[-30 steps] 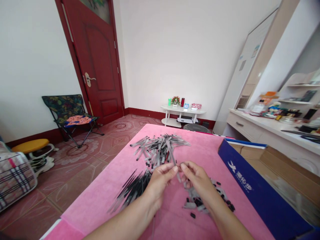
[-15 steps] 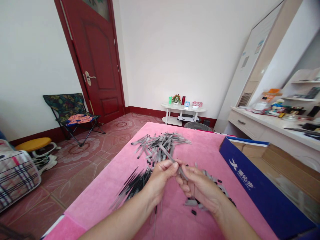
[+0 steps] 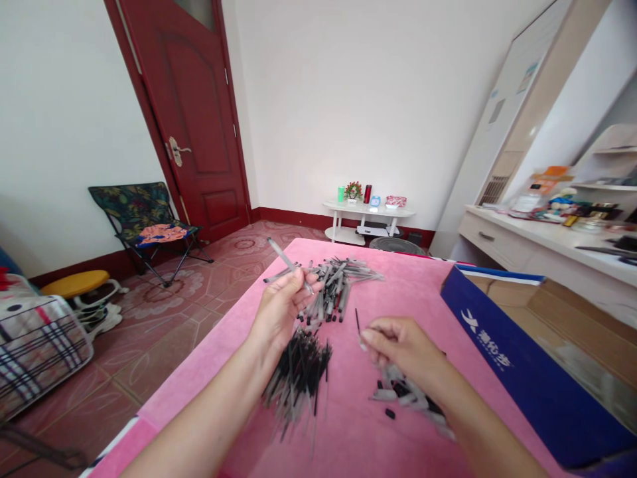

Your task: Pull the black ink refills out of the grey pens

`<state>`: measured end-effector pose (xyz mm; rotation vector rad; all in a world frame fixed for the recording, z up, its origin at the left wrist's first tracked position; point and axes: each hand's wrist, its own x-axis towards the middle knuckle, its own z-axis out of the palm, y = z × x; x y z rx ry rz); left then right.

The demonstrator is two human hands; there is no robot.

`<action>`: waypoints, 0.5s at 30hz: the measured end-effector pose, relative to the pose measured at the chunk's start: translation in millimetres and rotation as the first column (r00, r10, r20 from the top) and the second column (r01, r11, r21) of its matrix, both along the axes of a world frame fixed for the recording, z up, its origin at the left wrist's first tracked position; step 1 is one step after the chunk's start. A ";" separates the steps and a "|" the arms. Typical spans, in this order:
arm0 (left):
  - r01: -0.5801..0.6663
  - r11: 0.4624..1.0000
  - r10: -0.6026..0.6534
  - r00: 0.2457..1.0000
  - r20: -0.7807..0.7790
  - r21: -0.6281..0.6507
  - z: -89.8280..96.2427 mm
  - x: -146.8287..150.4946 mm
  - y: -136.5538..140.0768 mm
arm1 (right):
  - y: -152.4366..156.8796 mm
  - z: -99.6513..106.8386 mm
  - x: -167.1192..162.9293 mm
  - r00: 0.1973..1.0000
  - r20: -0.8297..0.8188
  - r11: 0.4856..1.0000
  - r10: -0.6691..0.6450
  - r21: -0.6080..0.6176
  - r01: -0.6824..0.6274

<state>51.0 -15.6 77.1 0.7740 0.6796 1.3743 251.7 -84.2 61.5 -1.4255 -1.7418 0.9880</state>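
Note:
My left hand [image 3: 283, 299] is closed on a grey translucent pen barrel [image 3: 280, 252], which points up and away to the left. Between the thumb and fingers of my right hand [image 3: 398, 342] is a thin pen refill [image 3: 357, 325], black along its upper part. Beyond my left hand lies a heap of grey pens [image 3: 336, 292]. Below it, nearer to me, spreads a pile of black-and-clear refills [image 3: 303, 372]. Under and beside my right hand are grey pen caps [image 3: 405, 395] and a small black plug [image 3: 390, 413].
All of this lies on a pink cloth-covered table [image 3: 358, 438]. A blue open cardboard box [image 3: 507, 358] stands along the right edge. Farther off are a white side table [image 3: 368, 210], a folding chair [image 3: 134, 206] and a cluttered white counter [image 3: 522, 229].
My hands, together before, are now apart. The left moved up and left with the pen barrel; the right now holds a refill to the right of the refill pile.

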 end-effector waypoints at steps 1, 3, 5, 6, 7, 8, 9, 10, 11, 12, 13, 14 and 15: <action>0.028 1.000 -0.028 1.000 -0.008 -0.003 1.1 -1.8 0.2 | 3.7 4.7 9.0 0.999 0.029 0.997 -0.020 0.078 0.018; 0.093 0.995 -0.093 0.996 -0.004 -0.032 -0.3 0.2 -2.5 | 9.6 12.2 28.9 0.986 0.126 0.976 -0.106 0.201 0.079; 0.162 0.983 -0.160 0.987 0.033 -0.084 -4.8 6.5 -6.5 | 12.0 15.0 48.3 0.961 0.224 0.970 -0.160 0.215 0.111; 0.198 0.974 -0.192 0.980 0.056 -0.114 -7.6 10.2 -8.2 | 12.0 14.6 56.9 0.952 0.263 0.977 -0.155 0.186 0.108; 0.229 0.963 -0.220 0.973 0.074 -0.142 -10.4 13.7 -9.7 | 11.4 13.2 64.5 0.945 0.297 0.984 -0.135 0.148 0.094; 0.253 0.953 -0.242 0.966 0.085 -0.164 -13.2 16.8 -10.9 | 10.5 11.0 71.0 0.939 0.325 0.990 -0.113 0.113 0.081; 0.273 0.945 -0.262 0.961 0.087 -0.180 -15.9 19.4 -12.0 | 9.5 8.5 76.6 0.932 0.348 0.994 -0.095 0.078 0.073; 0.290 0.937 -0.280 0.957 0.082 -0.192 -18.5 21.5 -13.0 | 8.6 5.6 81.2 0.926 0.367 0.996 -0.086 0.046 0.074; 0.306 0.931 -0.297 0.952 0.074 -0.200 -20.9 23.4 -14.0 | 7.9 2.7 85.2 0.920 0.384 0.996 -0.083 0.017 0.082; 0.324 0.924 -0.318 0.946 0.064 -0.204 -23.3 24.9 -15.0 | 7.4 -0.1 88.6 0.913 0.399 0.996 -0.081 -0.008 0.092; 0.345 0.916 -0.341 0.938 0.055 -0.204 -25.5 26.4 -16.2 | 7.1 -2.7 91.5 0.908 0.412 0.995 -0.079 -0.029 0.100; 0.370 0.907 -0.368 0.929 0.046 -0.200 -27.6 27.8 -17.5 | 6.9 -4.8 94.0 0.903 0.424 0.993 -0.075 -0.047 0.105; 0.393 0.899 -0.393 0.919 0.037 -0.193 -29.5 29.3 -18.9 | 6.9 -6.3 96.1 0.897 0.437 0.992 -0.071 -0.061 0.108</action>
